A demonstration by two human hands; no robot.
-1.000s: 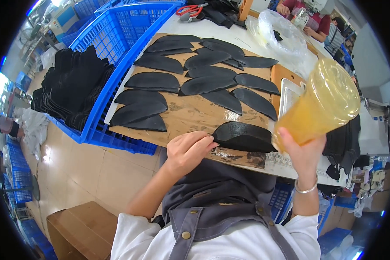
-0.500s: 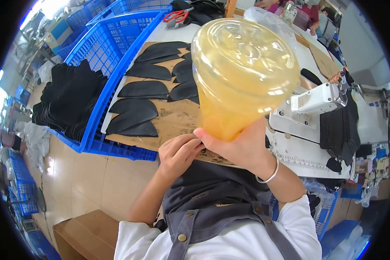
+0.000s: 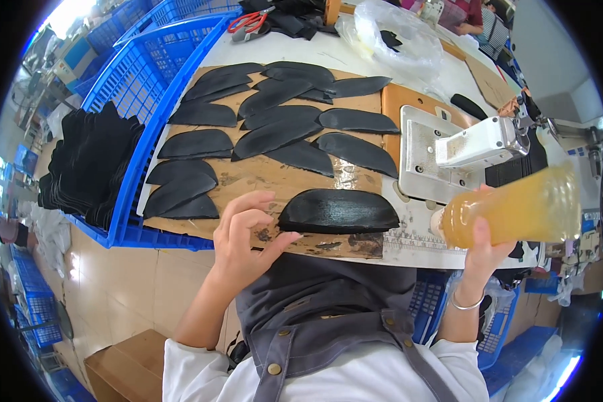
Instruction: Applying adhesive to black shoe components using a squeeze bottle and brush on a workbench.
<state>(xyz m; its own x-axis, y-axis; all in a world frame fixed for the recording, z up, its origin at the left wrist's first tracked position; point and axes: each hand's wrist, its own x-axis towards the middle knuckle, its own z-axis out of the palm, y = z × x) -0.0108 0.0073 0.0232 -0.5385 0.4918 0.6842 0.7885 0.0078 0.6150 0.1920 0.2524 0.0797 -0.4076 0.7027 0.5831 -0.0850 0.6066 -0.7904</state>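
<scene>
On the near part of the cardboard [image 3: 248,175], a glossy black half-moon piece [image 3: 338,209] lies between the left hand [image 3: 240,244], thumb and fingers parted at its left end, contact unclear, and the right hand [image 3: 486,253], clamped around a yellowish bottle [image 3: 522,206] to its right.

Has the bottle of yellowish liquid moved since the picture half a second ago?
Yes, to the right: the bottle then overlapped the cardboard sheet in view; now it appears beyond the sheet's right edge.
</scene>
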